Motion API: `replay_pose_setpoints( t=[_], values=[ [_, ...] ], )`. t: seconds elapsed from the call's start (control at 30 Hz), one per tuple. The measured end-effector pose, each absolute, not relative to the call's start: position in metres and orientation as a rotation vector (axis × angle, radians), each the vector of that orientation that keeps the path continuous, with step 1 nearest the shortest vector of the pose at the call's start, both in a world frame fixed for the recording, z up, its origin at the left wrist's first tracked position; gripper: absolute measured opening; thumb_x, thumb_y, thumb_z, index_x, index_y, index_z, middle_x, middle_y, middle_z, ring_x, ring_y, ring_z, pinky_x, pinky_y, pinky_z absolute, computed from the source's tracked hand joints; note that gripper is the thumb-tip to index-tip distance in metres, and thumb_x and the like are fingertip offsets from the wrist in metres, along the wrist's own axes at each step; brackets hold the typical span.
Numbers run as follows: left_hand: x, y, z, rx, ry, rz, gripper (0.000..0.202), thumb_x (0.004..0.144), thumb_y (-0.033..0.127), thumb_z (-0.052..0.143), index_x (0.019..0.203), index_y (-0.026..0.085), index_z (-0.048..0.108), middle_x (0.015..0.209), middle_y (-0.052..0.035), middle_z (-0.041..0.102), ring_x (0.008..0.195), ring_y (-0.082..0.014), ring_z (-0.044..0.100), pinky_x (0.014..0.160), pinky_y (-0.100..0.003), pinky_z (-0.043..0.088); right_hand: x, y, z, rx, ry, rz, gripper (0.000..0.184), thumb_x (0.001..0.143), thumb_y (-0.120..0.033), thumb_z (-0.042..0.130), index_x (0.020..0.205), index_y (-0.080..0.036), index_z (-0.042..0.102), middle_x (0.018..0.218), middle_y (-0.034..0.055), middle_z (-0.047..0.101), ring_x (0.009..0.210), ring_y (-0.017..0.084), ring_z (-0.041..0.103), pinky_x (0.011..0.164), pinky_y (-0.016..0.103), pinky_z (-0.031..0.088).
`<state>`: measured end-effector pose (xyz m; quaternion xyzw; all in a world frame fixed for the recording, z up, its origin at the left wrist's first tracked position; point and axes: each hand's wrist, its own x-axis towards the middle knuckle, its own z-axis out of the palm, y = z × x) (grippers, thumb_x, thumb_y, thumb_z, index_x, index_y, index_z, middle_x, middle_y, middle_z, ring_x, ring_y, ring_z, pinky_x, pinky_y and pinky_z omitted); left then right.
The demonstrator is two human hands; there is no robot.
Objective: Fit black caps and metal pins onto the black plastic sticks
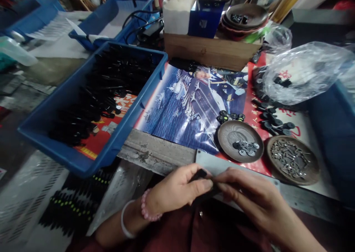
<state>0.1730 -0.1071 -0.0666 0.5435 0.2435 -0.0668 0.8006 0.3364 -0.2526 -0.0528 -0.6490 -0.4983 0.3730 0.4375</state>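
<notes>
My left hand (183, 187) is closed round a small black part (200, 174), whose end sticks out above the thumb. My right hand (244, 189) meets it from the right, its thumb and fingertips pinched together at the part's other end. Whatever lies between the right fingertips is hidden or too small to name. Just beyond the hands stands a brown dish (226, 143) with grey discs (246, 147) in it. To its right, another brown dish (267, 152) holds many small metal pins or screws (290, 157).
A blue bin (151, 93) with many long black parts (111, 81) stands at left. Black wheels (230, 117) lie behind the disc dish, more black pieces (274, 120) at right beside a clear plastic bag (307, 74). A wooden box (208, 50) stands at the back.
</notes>
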Motion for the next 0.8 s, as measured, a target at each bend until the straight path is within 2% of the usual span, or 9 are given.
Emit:
replay_pose_setpoints(
  t=[0.1, 0.2, 0.27, 0.33, 0.47, 0.57, 0.7, 0.8],
  values=[
    [0.169, -0.101, -0.066, 1.230, 0.526, -0.060, 0.045, 0.099, 0.047, 0.052, 0.128, 0.013, 0.058, 0.093, -0.0047, 0.065, 0.054, -0.0051, 0.046, 0.054, -0.021, 0.039, 0.339, -0.254, -0.056, -1.624, -1.152, 0.940, 0.008, 0.097, -0.023, 0.065, 0.097, -0.029, 0.071, 0.081, -0.0048, 0.071, 0.069, 0.011, 0.066, 0.065, 0.016, 0.050],
    [0.166, -0.098, -0.067, 1.190, 0.520, -0.058, 0.052, 0.098, 0.049, 0.054, 0.137, 0.015, 0.050, 0.101, -0.0082, 0.068, 0.057, -0.0066, 0.052, 0.059, -0.023, 0.045, 0.339, -0.256, -0.058, -1.637, -1.074, 0.999, 0.005, 0.096, -0.027, 0.067, 0.096, -0.029, 0.072, 0.082, -0.0045, 0.072, 0.071, 0.012, 0.066, 0.065, 0.016, 0.050],
    [0.165, -0.098, -0.067, 1.150, 0.539, -0.064, 0.054, 0.095, 0.054, 0.059, 0.132, 0.017, 0.048, 0.104, -0.0098, 0.070, 0.063, -0.0096, 0.060, 0.062, -0.025, 0.050, 0.339, -0.256, -0.059, -1.640, -1.038, 1.030, 0.006, 0.096, -0.029, 0.067, 0.097, -0.028, 0.073, 0.081, -0.0041, 0.072, 0.070, 0.012, 0.065, 0.063, 0.016, 0.050],
    [0.165, -0.100, -0.067, 1.115, 0.569, -0.063, 0.050, 0.091, 0.059, 0.063, 0.118, 0.019, 0.050, 0.105, -0.0102, 0.071, 0.070, -0.0129, 0.068, 0.067, -0.026, 0.053, 0.339, -0.254, -0.058, -1.641, -1.025, 1.024, 0.007, 0.096, -0.030, 0.067, 0.097, -0.028, 0.073, 0.080, -0.0037, 0.072, 0.070, 0.013, 0.065, 0.061, 0.017, 0.050],
    [0.167, -0.101, -0.064, 1.019, 0.584, -0.103, 0.049, 0.082, 0.061, 0.072, 0.096, 0.019, 0.052, 0.082, -0.0045, 0.071, 0.066, -0.0145, 0.070, 0.064, -0.025, 0.055, 0.338, -0.251, -0.057, -1.657, -1.084, 0.959, 0.008, 0.096, -0.029, 0.067, 0.094, -0.026, 0.073, 0.078, -0.0025, 0.072, 0.068, 0.014, 0.066, 0.059, 0.018, 0.049],
    [0.169, -0.101, -0.062, 1.006, 0.595, -0.148, 0.046, 0.080, 0.057, 0.077, 0.093, 0.016, 0.058, 0.069, -0.0034, 0.070, 0.060, -0.0128, 0.068, 0.062, -0.024, 0.054, 0.337, -0.249, -0.056, -1.676, -1.143, 0.908, 0.008, 0.097, -0.027, 0.064, 0.094, -0.025, 0.072, 0.079, -0.0011, 0.071, 0.070, 0.015, 0.067, 0.063, 0.021, 0.051],
    [0.173, -0.103, -0.060, 1.022, 0.602, -0.168, 0.044, 0.080, 0.055, 0.077, 0.090, 0.014, 0.062, 0.067, -0.0047, 0.070, 0.060, -0.0135, 0.067, 0.063, -0.025, 0.055, 0.336, -0.249, -0.055, -1.661, -1.203, 0.853, 0.010, 0.098, -0.021, 0.062, 0.093, -0.024, 0.070, 0.076, -0.0016, 0.069, 0.066, 0.014, 0.066, 0.060, 0.020, 0.050],
    [0.177, -0.106, -0.058, 1.077, 0.618, -0.204, 0.038, 0.081, 0.049, 0.074, 0.089, 0.014, 0.063, 0.064, -0.0038, 0.069, 0.060, -0.0143, 0.067, 0.062, -0.026, 0.055, 0.333, -0.252, -0.057, -1.634, -1.225, 0.842, 0.013, 0.098, -0.017, 0.061, 0.099, -0.026, 0.070, 0.076, -0.0037, 0.068, 0.064, 0.011, 0.065, 0.061, 0.018, 0.049]
  ],
)
